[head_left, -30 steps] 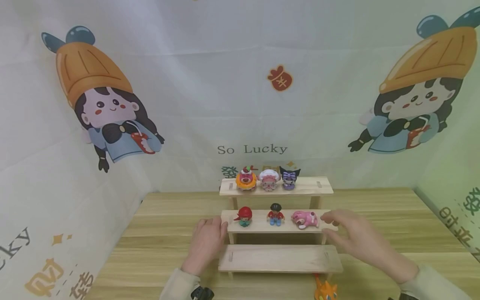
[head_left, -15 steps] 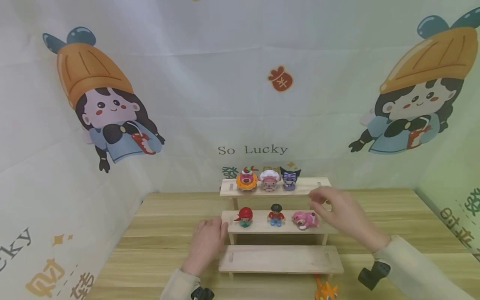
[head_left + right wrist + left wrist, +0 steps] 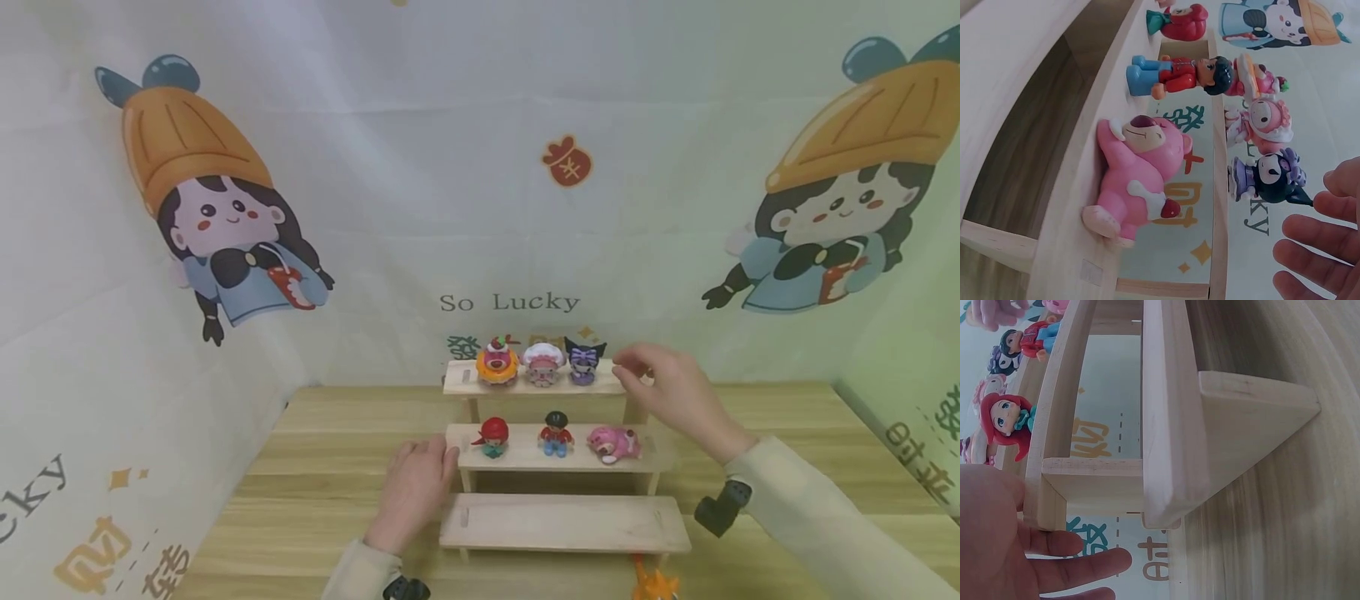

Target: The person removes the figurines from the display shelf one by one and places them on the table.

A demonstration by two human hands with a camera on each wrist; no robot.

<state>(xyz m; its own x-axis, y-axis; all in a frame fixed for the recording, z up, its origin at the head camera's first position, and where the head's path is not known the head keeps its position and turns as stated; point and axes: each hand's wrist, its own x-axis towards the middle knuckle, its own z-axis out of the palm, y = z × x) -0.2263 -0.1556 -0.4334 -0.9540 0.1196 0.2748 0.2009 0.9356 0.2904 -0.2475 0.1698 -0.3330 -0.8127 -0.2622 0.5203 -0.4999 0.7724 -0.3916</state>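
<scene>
My left hand (image 3: 416, 485) rests against the left end of the wooden middle shelf (image 3: 517, 456), fingers fairly straight in the left wrist view. Beside the black-eared figurine with a purple bow (image 3: 584, 367), my right hand (image 3: 675, 390) hovers at the top shelf's right end, its fingers bent loosely and holding nothing. To that figurine's left sit a white-capped pink figurine (image 3: 542, 367) and a bear in an orange ring (image 3: 497, 365). The middle shelf bears a red-haired figurine (image 3: 492, 437), a toy figure in a red jacket (image 3: 556, 435) and a pink bear (image 3: 1125, 187) lying down.
The low front shelf (image 3: 562, 523) of the three-step wooden stand has nothing on it. An orange spiky toy (image 3: 655, 583) lies on the table in front, cut off by the lower edge. A printed cloth (image 3: 510, 208) hangs behind and along the sides.
My right hand has moved up and back from beside the pink bear to the top shelf's right end. The left hand stays at the middle shelf. The figurines keep their places.
</scene>
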